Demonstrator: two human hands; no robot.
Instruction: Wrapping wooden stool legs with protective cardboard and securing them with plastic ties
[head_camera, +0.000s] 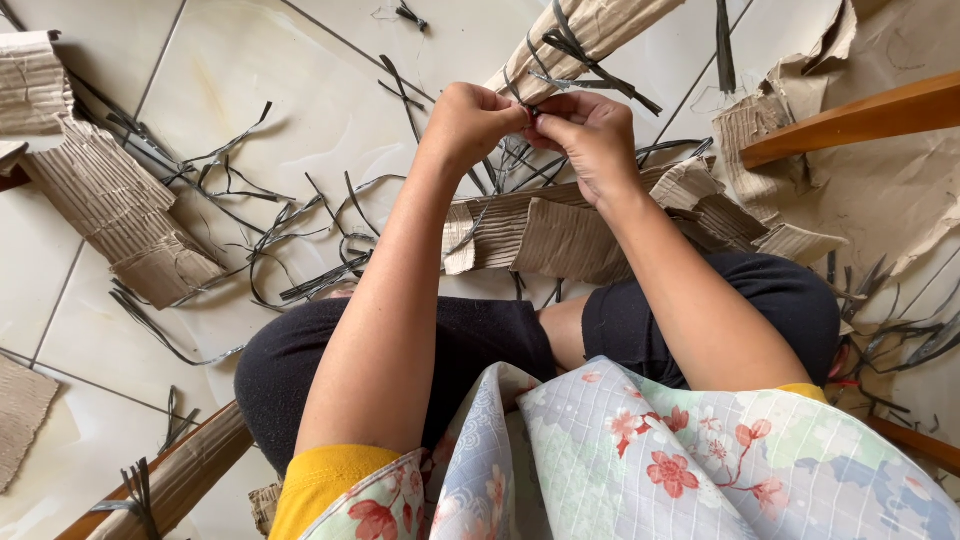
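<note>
Lighting: bright, even daylight; soft glare on floor tiles (300, 90); faint shadows; sharp focus; slight wide-angle edge distortion.

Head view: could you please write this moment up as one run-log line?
left hand: pinching dark strap | right hand: pinching same strap | strap: around rolled cardboard bundle | floor: loose straps, corrugated cardboard pieces

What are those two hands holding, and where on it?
Both the left hand and right hand pinch a thin dark plastic strap where it wraps the rolled brown corrugated cardboard bundle.
</note>
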